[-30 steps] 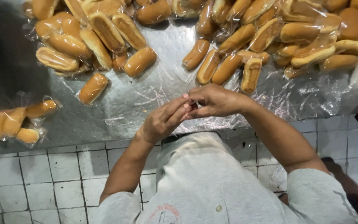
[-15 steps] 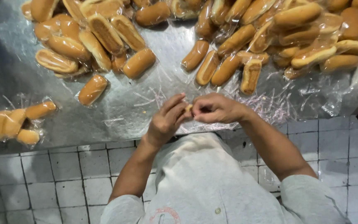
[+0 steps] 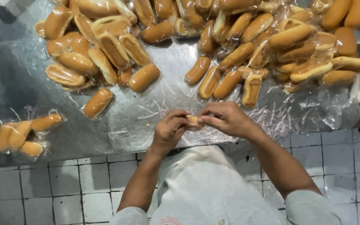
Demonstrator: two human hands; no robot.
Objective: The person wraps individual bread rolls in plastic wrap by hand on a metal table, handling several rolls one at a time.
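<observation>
At far left a sealed bag of rolls (image 3: 19, 135) lies on the metal surface (image 3: 13, 83), unmoved. The left hand (image 3: 169, 131) and right hand (image 3: 226, 118) meet at the near edge, fingers pinched on a small pale piece (image 3: 194, 121), perhaps bread; the hands have shifted slightly right. The heap of wrapped rolls (image 3: 271, 46) stays beyond.

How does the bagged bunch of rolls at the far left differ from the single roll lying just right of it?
The bagged bunch holds several rolls in one clear bag at the table's near left corner; the single roll lies alone, farther in. The bunch's rolls look shorter, the single roll longer. Both are golden-brown and lie on the metal table.
</observation>
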